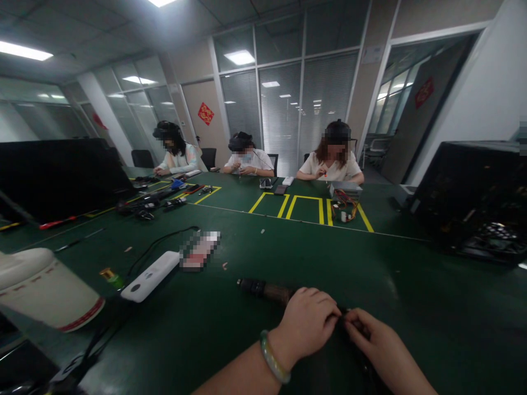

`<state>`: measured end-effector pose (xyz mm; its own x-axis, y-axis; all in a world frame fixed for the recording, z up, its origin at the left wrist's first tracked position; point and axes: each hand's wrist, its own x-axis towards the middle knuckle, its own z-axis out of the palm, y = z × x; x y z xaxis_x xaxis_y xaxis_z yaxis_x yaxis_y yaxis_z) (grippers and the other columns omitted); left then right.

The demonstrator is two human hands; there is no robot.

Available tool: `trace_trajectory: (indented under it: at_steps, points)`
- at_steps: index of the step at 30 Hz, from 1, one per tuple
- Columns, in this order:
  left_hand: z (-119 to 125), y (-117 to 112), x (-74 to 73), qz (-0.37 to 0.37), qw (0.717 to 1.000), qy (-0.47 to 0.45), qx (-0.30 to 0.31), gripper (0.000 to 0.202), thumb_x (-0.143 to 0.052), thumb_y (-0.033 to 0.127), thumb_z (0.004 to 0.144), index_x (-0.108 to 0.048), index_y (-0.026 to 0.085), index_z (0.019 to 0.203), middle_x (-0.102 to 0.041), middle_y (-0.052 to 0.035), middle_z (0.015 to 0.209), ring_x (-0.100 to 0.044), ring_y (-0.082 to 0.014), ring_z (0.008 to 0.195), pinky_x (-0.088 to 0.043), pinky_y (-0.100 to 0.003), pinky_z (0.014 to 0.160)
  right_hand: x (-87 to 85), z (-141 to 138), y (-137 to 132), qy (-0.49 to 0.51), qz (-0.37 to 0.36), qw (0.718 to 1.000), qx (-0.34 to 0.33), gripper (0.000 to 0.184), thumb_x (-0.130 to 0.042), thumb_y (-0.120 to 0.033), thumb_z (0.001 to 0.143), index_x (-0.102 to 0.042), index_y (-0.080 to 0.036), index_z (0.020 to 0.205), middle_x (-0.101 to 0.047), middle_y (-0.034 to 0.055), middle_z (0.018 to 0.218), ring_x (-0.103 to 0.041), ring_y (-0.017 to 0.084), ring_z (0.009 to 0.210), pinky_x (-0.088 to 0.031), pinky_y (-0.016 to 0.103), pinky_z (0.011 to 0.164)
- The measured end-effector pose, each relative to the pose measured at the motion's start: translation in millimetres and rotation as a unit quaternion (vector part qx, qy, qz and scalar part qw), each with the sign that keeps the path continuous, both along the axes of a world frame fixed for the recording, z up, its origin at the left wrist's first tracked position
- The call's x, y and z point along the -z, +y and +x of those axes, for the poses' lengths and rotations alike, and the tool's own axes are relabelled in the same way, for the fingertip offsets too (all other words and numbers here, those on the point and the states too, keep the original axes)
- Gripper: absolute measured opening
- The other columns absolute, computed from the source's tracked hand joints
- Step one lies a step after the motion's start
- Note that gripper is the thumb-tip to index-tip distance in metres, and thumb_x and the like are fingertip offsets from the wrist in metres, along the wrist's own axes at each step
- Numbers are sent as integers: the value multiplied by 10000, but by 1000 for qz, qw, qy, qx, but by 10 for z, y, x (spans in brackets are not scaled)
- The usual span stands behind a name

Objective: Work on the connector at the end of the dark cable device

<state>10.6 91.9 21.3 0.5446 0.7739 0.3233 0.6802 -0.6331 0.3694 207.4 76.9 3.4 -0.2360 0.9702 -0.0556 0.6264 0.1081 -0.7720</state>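
My left hand (307, 321), with a green bangle on the wrist, is curled into a closed grip near the table's front edge. My right hand (376, 343) meets it fingertip to fingertip, also pinched closed. Between them is a small dark thing I cannot make out. A dark cylindrical tool (265, 289) lies on the green table (288, 252) just behind my left hand, its back end hidden by the hand.
A white power bank (150, 276) with a black cable, a small green-and-gold item (110, 276) and a white paper cup (45, 291) lie at left. A black case (473, 197) stands at right. Three people sit at the far side, with tools and a wired metal box (345, 192).
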Motion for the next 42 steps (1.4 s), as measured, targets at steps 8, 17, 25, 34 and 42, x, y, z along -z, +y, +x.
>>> trace_trajectory:
  at_steps: [8, 17, 25, 34, 42]
  points:
    - [-6, 5, 16, -10, 999, -30, 7, 107, -570, 241, 908, -657, 229, 969, -659, 8, 1039, -563, -171, 992, -382, -325, 906, -34, -5, 2, -21, -12, 1000, -2, 191, -483, -385, 876, -610, -245, 847, -650, -24, 727, -607, 164, 663, -415, 210, 591]
    - [-5, 12, 32, -3, 1000, -14, 9, 124, -558, 243, 919, -666, 238, 980, -660, 13, 1046, -564, -160, 1001, -381, -320, 917, 5, -7, 10, -5, 6, 1000, -1, 179, -500, -379, 870, -613, -244, 836, -644, -26, 719, -600, 167, 669, -420, 215, 612]
    - [-2, 5, 25, -8, 999, -46, 10, 119, -564, 258, 909, -668, 233, 961, -666, 5, 1027, -570, -173, 969, -382, -329, 903, -5, -6, -2, 4, -15, 1000, -4, 169, -503, -373, 874, -618, -250, 869, -654, -30, 739, -611, 167, 682, -418, 211, 602]
    - [-1, 6, 34, -10, 999, -45, 1, 92, -580, 237, 902, -658, 253, 948, -663, 37, 1036, -559, -164, 977, -361, -332, 900, -3, -10, -1, -12, 5, 1000, -6, 176, -483, -361, 882, -604, -239, 847, -632, -31, 721, -600, 160, 675, -410, 204, 607]
    - [13, -2, 60, -12, 999, -44, 1, 91, -585, 226, 882, -655, 233, 941, -655, 6, 1000, -550, -178, 968, -354, -323, 884, 168, 26, 50, -14, 48, 999, -10, 176, -485, -338, 868, -606, -219, 824, -634, -21, 729, -578, 152, 677, -410, 188, 618]
